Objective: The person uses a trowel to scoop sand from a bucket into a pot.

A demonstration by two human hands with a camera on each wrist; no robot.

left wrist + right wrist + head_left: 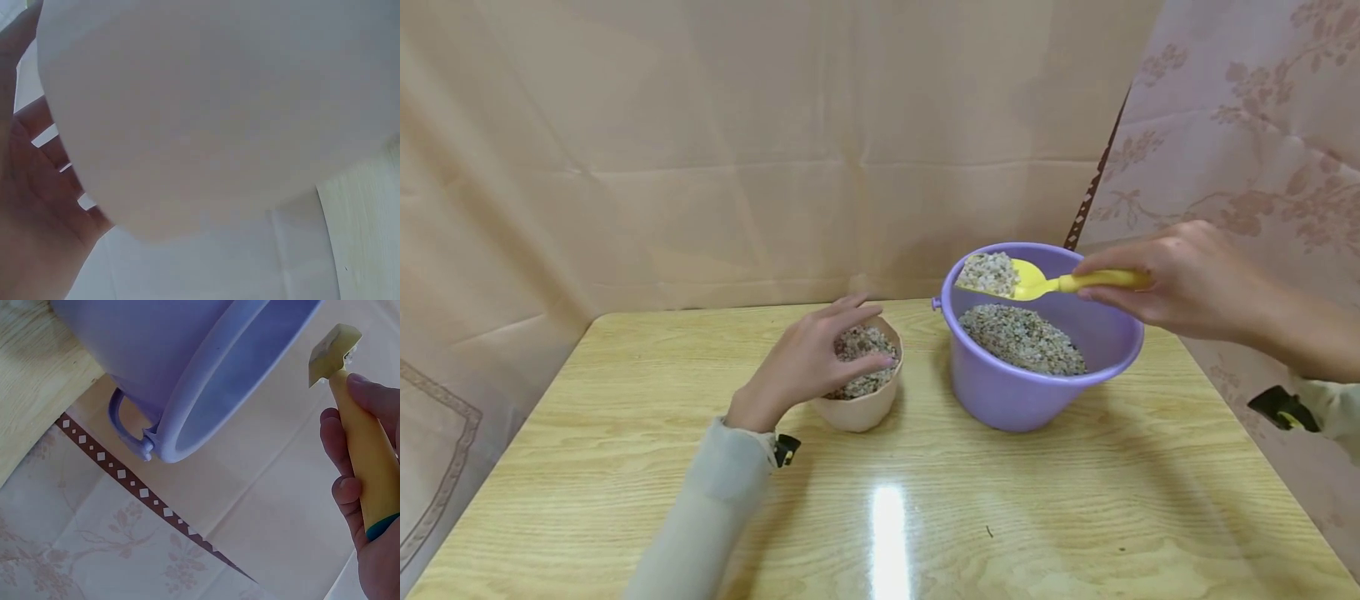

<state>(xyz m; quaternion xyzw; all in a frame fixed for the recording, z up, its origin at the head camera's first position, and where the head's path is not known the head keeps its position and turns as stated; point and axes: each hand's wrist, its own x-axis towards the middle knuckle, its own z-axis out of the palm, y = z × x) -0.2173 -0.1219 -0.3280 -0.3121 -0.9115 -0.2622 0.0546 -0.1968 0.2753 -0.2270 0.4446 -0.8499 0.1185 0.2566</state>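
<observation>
In the head view, the yellow scoop point(1036, 281) was above the mouth of the purple bucket point(1015, 400), which stood near the far right corner of the counter point(625, 467). The right grip point(1195, 283) was curled round its handle point(1105, 280), and its front bore a heap of loose gravel point(988, 273). The scoop looked light and stiff but probably nose-heavy under that load, so a hold close to the front seemed best; tilting would likely spill grains. The cream pot point(859, 415), well filled, stood near the middle of the counter's far edge, with the left grip point(805, 354) spread about its rim. It was likely heavy for its size, best steadied low.

In the left wrist view, the pot's wall looked smooth, perhaps slippery; the fingers lay apart beside it, and I cannot tell whether they pressed.

In the right wrist view, thumb and fingers pinched the handle, whose thick, rounded shape probably gave good purchase.
</observation>
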